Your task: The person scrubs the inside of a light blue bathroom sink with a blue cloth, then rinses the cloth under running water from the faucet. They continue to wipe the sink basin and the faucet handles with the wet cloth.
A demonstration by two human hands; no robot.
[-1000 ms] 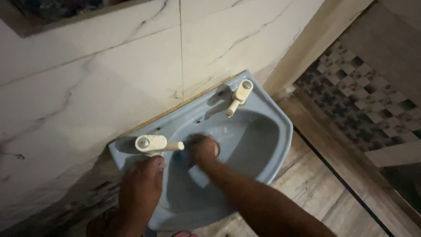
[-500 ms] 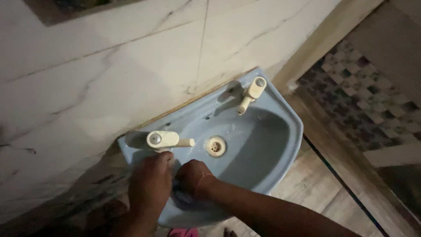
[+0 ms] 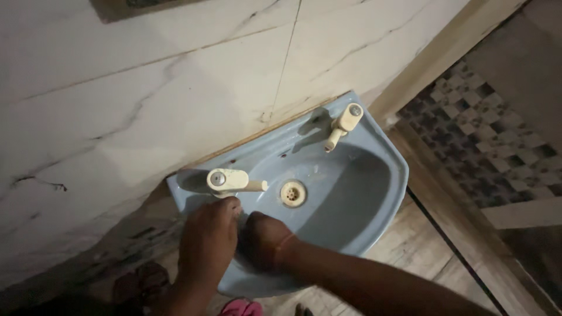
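Compared with a second ago, the right hand [image 3: 264,241] has pulled out of the middle of the blue basin [image 3: 374,193], where it covered the drain [image 3: 293,192]; now the drain shows bare and the hand sits low against the near wall of the bowl, at about seven o'clock from the drain. It is balled up, knuckles upward, and whether it presses a cloth or only its own fingers against the ceramic I cannot tell. A thin orange band rings its wrist. The left hand [image 3: 209,244] has come up onto the rim, its fingertips touching the deck just under the nearer cream tap [image 3: 229,181], fingers curved down and bearing on the edge; it grips nothing that I can see. As I judge it, the rubbing has worked from the centre of the bowl to the front wall, with the left hand steadying.

The second cream tap [image 3: 344,124] stands untouched at two o'clock from the drain, near the far corner of the basin.

Of packages, labels or signs there are none to be seen. The wall [image 3: 146,88] at twelve o'clock is white marble-veined tile, and a dark frame edge crosses the top at eleven. At three o'clock lies a patterned grey mosaic floor [image 3: 486,134] beyond a pale door frame. Something pink [image 3: 240,307] peeps out at six o'clock below the basin, too cut off to name.
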